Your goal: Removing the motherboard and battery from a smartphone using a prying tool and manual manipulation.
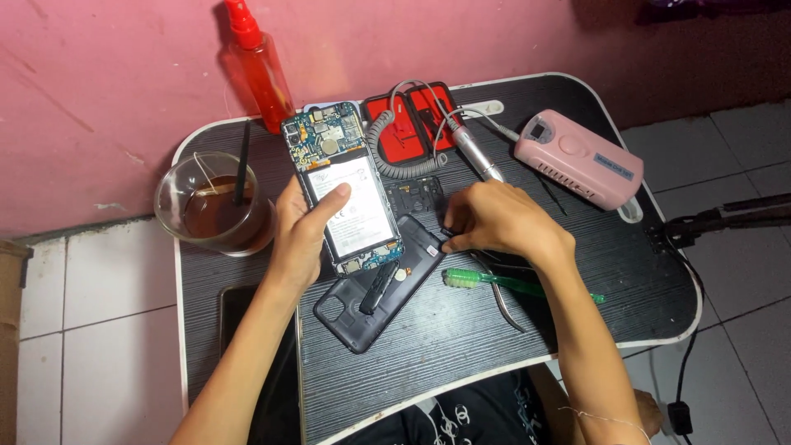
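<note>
My left hand holds an opened phone upright above the table, its circuit board and white battery facing me. My right hand rests on the dark table, fingertips pinching a small black part at the edge of the black phone back cover. The cover lies inside-up beneath the phone. A green toothbrush and metal tweezers lie just under my right hand.
A glass of dark drink with a straw stands at the left edge. A red spray bottle stands by the pink wall. A pink power unit with a coiled-cord handpiece and a red-black tray sit at the back.
</note>
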